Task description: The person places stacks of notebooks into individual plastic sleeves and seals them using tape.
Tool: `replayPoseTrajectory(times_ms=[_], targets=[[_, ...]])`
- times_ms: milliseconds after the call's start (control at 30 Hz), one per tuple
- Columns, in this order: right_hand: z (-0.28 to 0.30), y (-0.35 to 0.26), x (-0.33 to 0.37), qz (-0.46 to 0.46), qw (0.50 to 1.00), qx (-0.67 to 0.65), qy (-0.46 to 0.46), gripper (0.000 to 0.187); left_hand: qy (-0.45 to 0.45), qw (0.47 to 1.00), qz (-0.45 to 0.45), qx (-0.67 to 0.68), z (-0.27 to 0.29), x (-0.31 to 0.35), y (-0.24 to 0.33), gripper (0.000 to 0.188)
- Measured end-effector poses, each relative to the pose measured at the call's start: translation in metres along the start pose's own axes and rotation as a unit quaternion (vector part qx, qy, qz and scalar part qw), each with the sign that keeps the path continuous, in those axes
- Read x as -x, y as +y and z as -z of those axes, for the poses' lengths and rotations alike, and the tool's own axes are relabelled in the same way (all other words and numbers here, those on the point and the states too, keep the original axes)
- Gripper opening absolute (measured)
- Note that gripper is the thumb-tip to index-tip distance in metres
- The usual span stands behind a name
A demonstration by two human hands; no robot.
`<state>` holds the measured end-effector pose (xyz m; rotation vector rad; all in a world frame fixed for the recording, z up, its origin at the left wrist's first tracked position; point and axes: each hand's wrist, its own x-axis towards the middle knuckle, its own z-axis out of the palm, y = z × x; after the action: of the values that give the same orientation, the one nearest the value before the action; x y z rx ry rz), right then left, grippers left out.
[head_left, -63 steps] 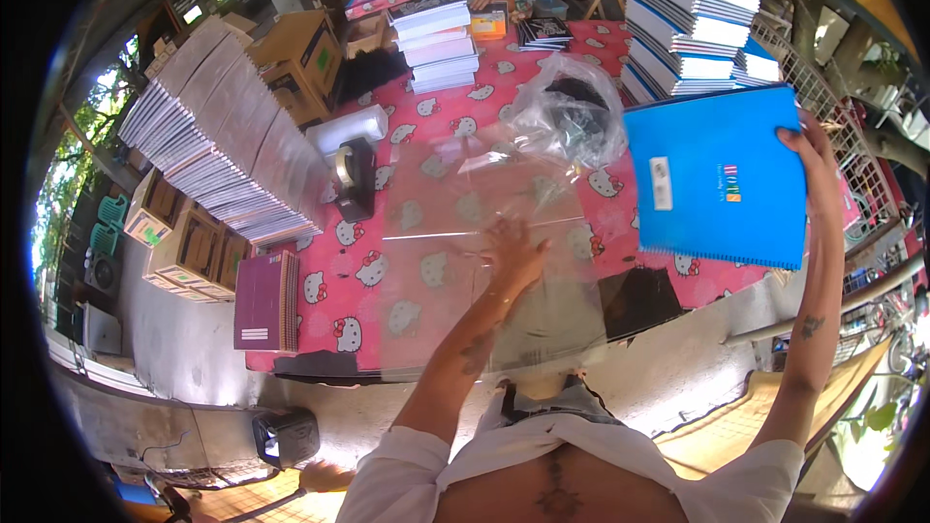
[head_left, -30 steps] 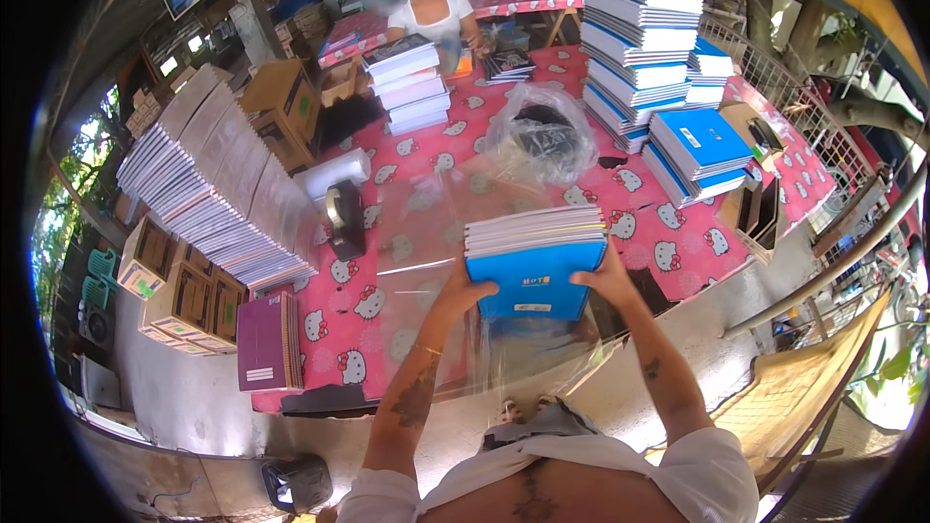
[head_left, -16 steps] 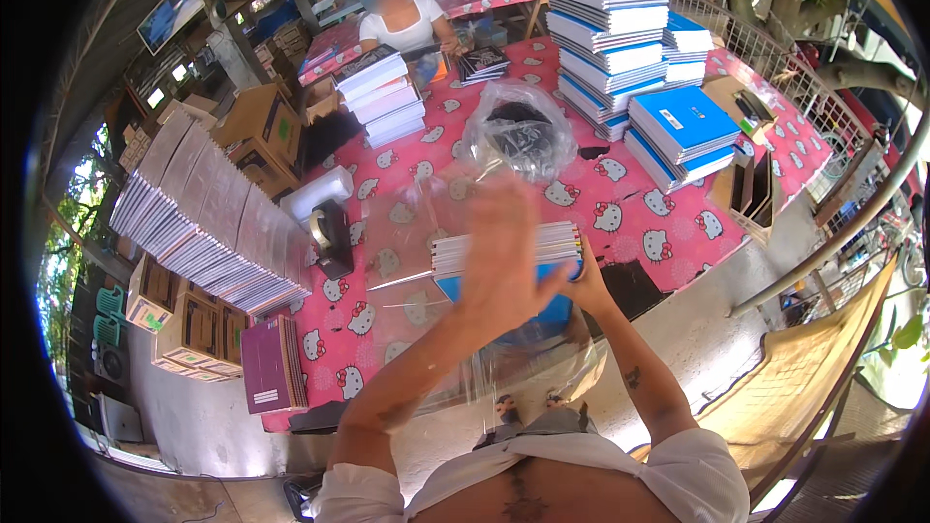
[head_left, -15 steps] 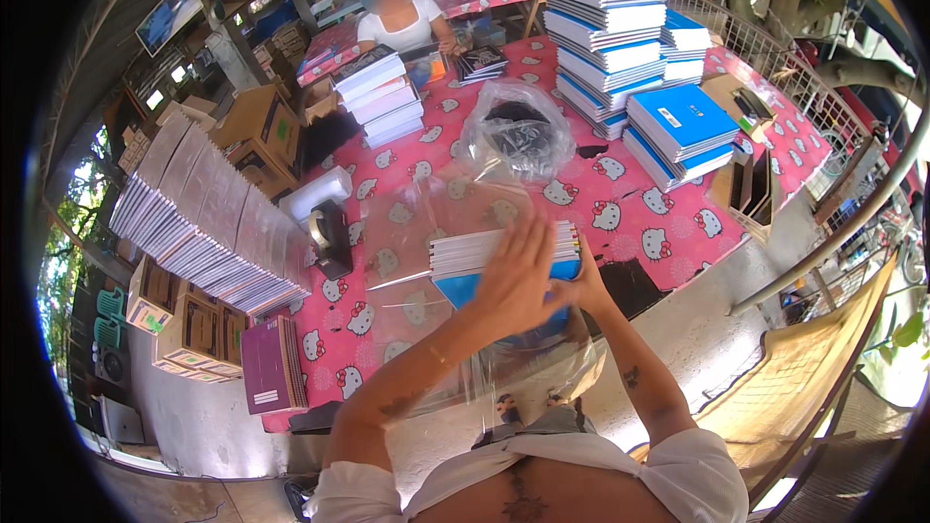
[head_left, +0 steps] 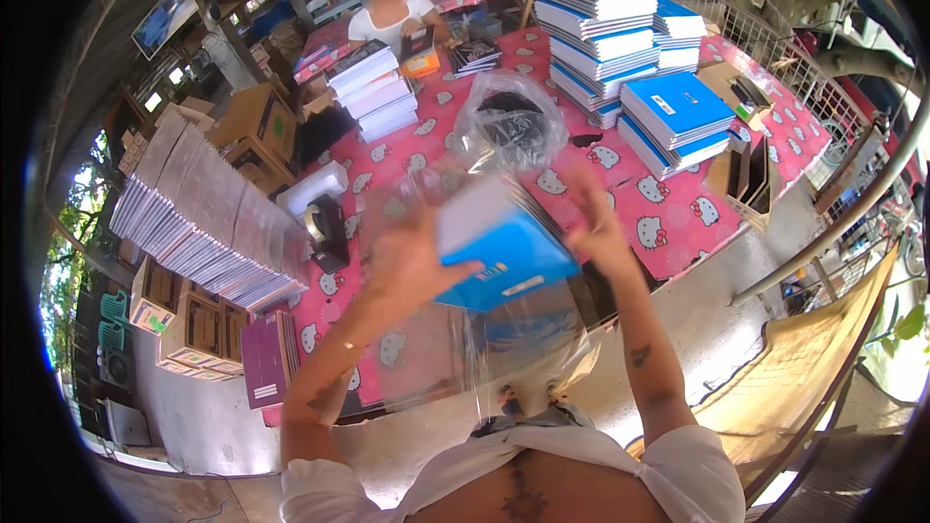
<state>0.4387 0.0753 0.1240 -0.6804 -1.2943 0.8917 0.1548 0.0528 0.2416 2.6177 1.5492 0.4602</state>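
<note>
A stack of blue notebooks [head_left: 509,257] is tilted up in front of me, its top blurred by motion. My left hand [head_left: 412,257] grips the stack's left side, thumb across the blue cover. At the right edge is my right hand [head_left: 603,232], smeared by motion, its fingers spread and pointing away from me. It is beside the stack's corner, and whether it touches is hard to tell. Clear plastic film [head_left: 475,339] lies beneath the notebooks and droops over the table's front edge.
The pink patterned table [head_left: 644,199] holds a crumpled clear plastic bag [head_left: 509,126], a tape dispenser [head_left: 325,232] and tall notebook stacks [head_left: 601,39]. Wrapped notebooks [head_left: 208,203] stand at left, near purple notebooks [head_left: 266,358]. Across the table sits a person [head_left: 392,19] handling small items.
The notebook stack has swung upright toward me, showing its blue cover. My left hand has moved from atop the stack to its left side; my right hand's fingers have spread.
</note>
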Motion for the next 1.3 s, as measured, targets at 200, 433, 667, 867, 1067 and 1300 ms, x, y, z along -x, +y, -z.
replayPoseTrajectory(times_ms=[200,433,667,867,1067,1300], targets=[[-0.013,0.076,0.053,-0.421,0.898,-0.103,-0.074,0.075,0.123,0.832,0.234,0.487,-0.085,0.047,-0.108,0.065],[-0.012,0.097,0.037,-0.509,0.856,-0.03,-0.083,0.06,0.061,0.708,0.4,0.578,-0.187,0.064,-0.137,0.071],[-0.014,0.144,0.044,-0.49,0.866,0.051,-0.083,0.053,0.054,0.823,0.413,0.387,-0.202,0.059,-0.15,0.073],[-0.019,0.146,0.051,-0.466,0.876,0.113,-0.061,0.055,0.023,0.836,0.412,0.363,-0.208,0.062,-0.159,0.073],[-0.016,0.149,0.05,-0.457,0.883,0.095,-0.053,0.053,0.082,0.848,0.377,0.364,-0.211,0.061,-0.166,0.074],[0.015,0.059,0.139,0.009,0.865,0.399,-0.304,0.035,0.0,0.939,0.118,0.324,-0.153,0.226,-0.118,0.025]])
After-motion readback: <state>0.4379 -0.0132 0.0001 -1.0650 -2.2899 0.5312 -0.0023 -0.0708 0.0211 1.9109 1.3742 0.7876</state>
